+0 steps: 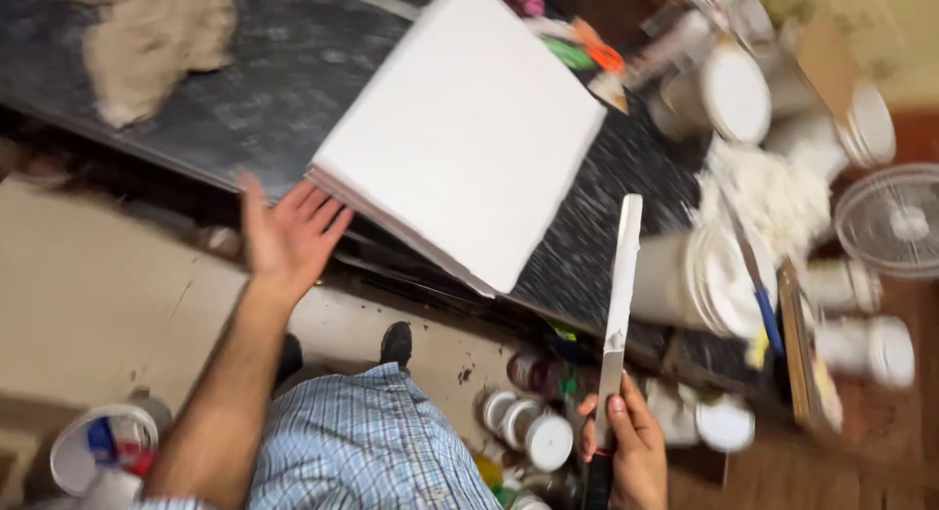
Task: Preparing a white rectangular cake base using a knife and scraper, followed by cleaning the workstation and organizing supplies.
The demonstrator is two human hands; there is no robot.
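Grip: right hand (631, 442) pinches the handle of a long flat blade (620, 295); left hand (289, 238) spread open at the corner of the white canvas (468, 133).

Canvas overhangs the dark table (264, 70) edge, tilted. Risk: it could slide off, being only fingertip-supported. Left arm extended, palm up; right wrist low, blade upright.

A plain white square board (469, 138) lies on a black tabletop (274, 70) flecked with grey, beside a beige cloth (147, 41). White-coated blade (620, 295), white-lidded tubs (734, 94), a blue-handled tool (767, 319). The shirt (367, 446) is blue-and-white check, the floor (88, 295) pale cream
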